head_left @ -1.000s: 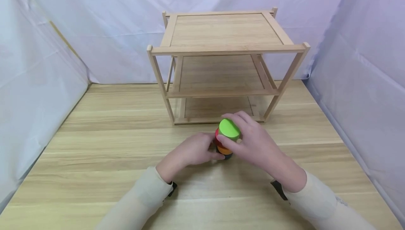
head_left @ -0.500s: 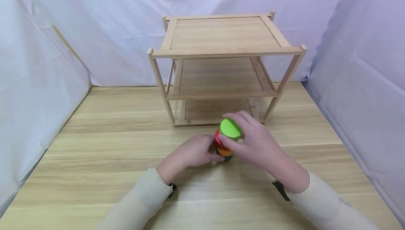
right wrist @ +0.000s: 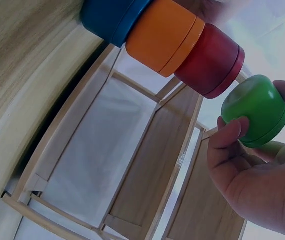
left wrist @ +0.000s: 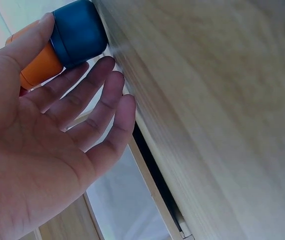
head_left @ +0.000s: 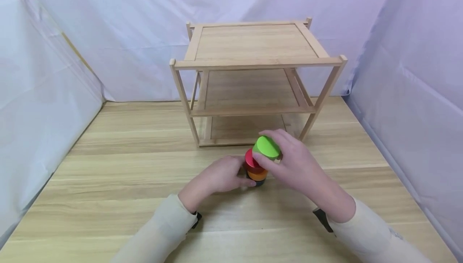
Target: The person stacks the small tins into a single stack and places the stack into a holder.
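A stack of small round lidded tins stands on the table, blue tin (left wrist: pixel 80 32) at the bottom, orange tin (right wrist: pixel 165 36) above it, red tin (right wrist: pixel 211 61) on top. My left hand (head_left: pixel 222 174) holds the stack low down from the left, its thumb along the seam between blue and orange and its fingers curved behind. My right hand (head_left: pixel 294 162) grips a green tin (right wrist: pixel 256 111) between thumb and fingers. In the right wrist view a gap shows between the green tin and the red one; the green tin is tilted.
A three-tier wooden shelf (head_left: pixel 253 63) stands just behind the stack, its lower front rail close to my hands. White cloth (head_left: pixel 144 54) hangs at the back and both sides of the wooden table (head_left: pixel 126 166).
My right hand has shifted slightly right with the green tin, so more of the red tin's top shows. My left hand has stayed at the stack. The head view has tilted a little.
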Motion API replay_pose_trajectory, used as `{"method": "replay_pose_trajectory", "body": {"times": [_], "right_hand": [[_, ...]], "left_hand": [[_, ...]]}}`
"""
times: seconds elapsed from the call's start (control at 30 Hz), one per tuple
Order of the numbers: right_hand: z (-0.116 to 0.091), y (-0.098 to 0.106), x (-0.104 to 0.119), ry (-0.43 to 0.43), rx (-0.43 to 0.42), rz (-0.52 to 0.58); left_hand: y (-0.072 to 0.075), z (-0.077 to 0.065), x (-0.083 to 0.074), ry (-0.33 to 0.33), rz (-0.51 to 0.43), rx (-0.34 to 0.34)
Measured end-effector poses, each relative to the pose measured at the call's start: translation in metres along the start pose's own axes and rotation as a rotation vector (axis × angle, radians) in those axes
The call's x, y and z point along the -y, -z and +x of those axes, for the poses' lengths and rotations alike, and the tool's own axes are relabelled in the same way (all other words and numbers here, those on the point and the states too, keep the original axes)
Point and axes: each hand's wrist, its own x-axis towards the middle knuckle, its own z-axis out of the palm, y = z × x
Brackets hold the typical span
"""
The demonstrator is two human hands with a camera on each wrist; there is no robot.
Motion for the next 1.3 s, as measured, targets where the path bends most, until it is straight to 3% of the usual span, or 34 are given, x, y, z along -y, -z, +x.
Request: {"method": "replay_pose_trajectory", "body": {"times": [0.33, 0.7, 1.0, 1.3], "right_hand": [[0.0007, -0.0001, 0.0022, -0.025, -0.001, 0.040], [0.0003, -0.0009, 0.0015, 0.009, -0.037, 0.048], [0.0003, 0.0009, 0.0015, 0.003, -0.017, 0.080], [-0.0023, -0.0015, -0.0027, 0.174, -0.048, 0.047]], "left_hand": [[-0.0012, -0.0008, 0.0011, -0.015, -0.002, -0.001], [-0.0018, 0.0003, 0.0023, -0.003, -0.047, 0.010], [-0.0008, 0.0009, 0.0016, 0.006, -0.059, 0.024], [-0.0019, 0.0000, 0.0024, -0.013, -0.059, 0.031]]}}
